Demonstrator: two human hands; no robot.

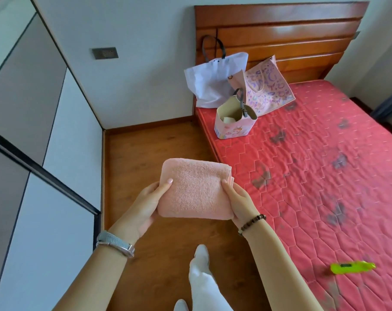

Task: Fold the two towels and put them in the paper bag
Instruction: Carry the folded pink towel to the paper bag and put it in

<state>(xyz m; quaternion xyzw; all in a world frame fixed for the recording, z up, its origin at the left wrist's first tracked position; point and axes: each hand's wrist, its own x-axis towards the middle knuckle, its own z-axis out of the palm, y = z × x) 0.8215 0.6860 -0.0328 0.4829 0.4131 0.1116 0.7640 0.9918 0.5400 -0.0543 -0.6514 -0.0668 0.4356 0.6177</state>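
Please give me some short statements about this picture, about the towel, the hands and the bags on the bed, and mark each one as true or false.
1. Both hands hold the folded pink towel. True: the left hand grips its left edge and the right hand its right edge.
2. The towel lies on the bed. False: it is held in the air above the wooden floor, beside the bed.
3. Three bags stand near the headboard. True: a white bag, a large pink patterned bag and a small open paper bag.
4. The small open paper bag is completely empty. False: something pale shows inside it.
5. A bright green object lies on the floor. False: it lies on the bed.
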